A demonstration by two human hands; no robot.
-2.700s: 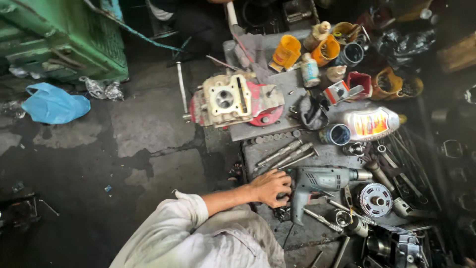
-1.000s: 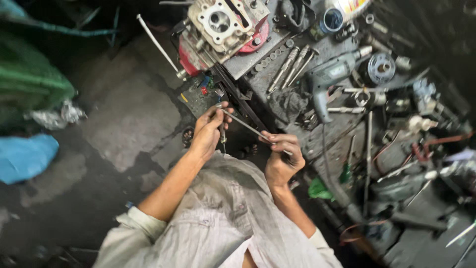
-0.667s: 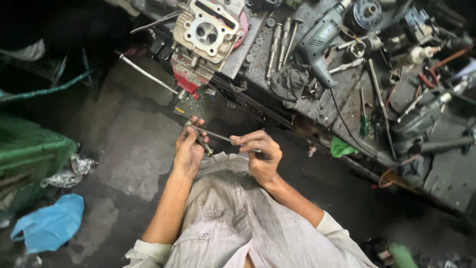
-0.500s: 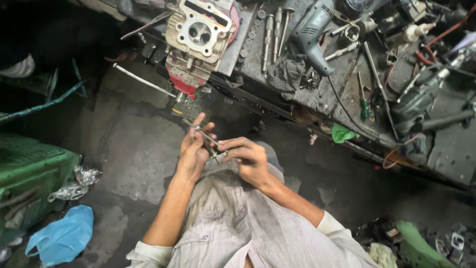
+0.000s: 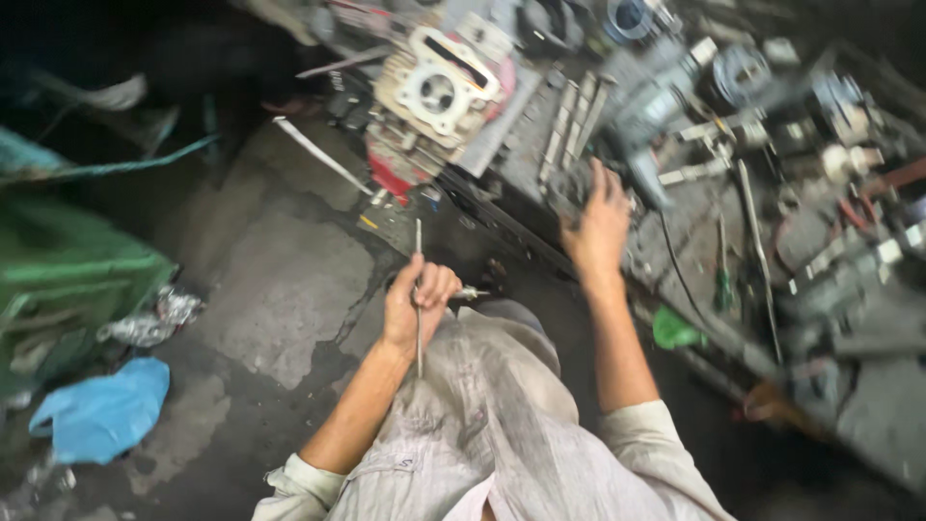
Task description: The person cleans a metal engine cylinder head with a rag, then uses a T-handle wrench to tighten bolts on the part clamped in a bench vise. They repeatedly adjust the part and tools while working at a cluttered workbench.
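Left hand (image 5: pixel 417 299) is gripping a thin metal rod (image 5: pixel 418 289), holding it roughly upright over the lap, with a small fitting poking out beside the fingers. Right hand (image 5: pixel 600 224), which was sharing the rod half a second ago, is now reaching out to the cluttered counter (image 5: pixel 873 415), fingers spread over a dark part beside the grey power drill (image 5: pixel 648 101); whether it is grasping is unclear. Engine cylinder head (image 5: pixel 439 96) is sitting farther left. Judging by this, the rod work is pausing while another piece is being fetched.
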